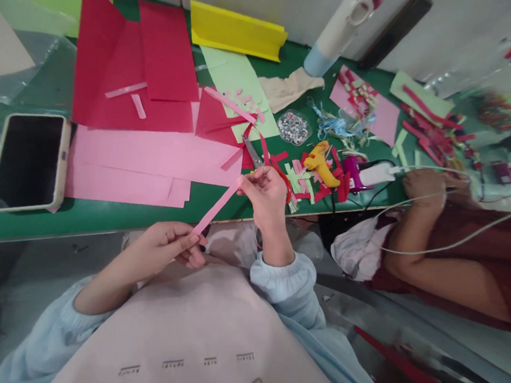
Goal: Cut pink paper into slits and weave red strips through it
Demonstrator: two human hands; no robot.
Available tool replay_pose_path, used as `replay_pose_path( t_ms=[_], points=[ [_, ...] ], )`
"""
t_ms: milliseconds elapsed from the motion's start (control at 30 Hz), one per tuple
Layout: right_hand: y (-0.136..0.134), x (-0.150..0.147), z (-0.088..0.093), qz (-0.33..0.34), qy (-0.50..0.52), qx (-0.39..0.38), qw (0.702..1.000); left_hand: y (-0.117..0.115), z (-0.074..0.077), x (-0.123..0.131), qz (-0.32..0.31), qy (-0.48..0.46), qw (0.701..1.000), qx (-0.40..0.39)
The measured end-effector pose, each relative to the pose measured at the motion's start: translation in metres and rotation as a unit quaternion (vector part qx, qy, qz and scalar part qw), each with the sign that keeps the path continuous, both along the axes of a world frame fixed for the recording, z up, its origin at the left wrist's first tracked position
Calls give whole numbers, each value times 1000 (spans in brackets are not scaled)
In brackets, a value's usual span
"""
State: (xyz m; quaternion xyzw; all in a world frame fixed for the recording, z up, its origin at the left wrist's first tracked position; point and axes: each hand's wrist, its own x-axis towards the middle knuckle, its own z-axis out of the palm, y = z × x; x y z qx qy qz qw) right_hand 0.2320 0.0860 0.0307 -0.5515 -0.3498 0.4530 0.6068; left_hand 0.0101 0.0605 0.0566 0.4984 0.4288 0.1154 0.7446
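Pink paper strip (217, 208) held well right of phone (27, 161): lower end pinched by left hand (170, 243), upper by right hand (267, 193). Best kept flat, lightly tensioned, so creases are avoided.

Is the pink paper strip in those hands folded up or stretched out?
Stretched out: the visible part of the pink strip runs straight between the left hand and right hand.
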Motion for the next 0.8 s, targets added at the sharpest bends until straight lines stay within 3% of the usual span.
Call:
replay_pose_path(
  t_ms=[267,367,433,533,633,700,800],
  points=[
    [0,2,-2,4,9,6,1000,0,-4,-2,20,17,998,49],
    [-2,7,0,13,-3,2,1000,0,-6,-7,71,57,988,127],
    [-4,13,2,25,-18,4,1000,0,-7,-12,117,104,964,216],
    [-10,23,6,55,-54,40,996,1,-8,-24,145,177,886,404],
    [-15,32,12,94,-108,117,983,3,-7,-35,136,200,747,619],
    [-16,36,16,113,-137,153,972,5,-6,-40,130,182,673,705],
    [-17,37,19,125,-125,139,974,6,-4,-42,125,157,626,754]
  ],
)
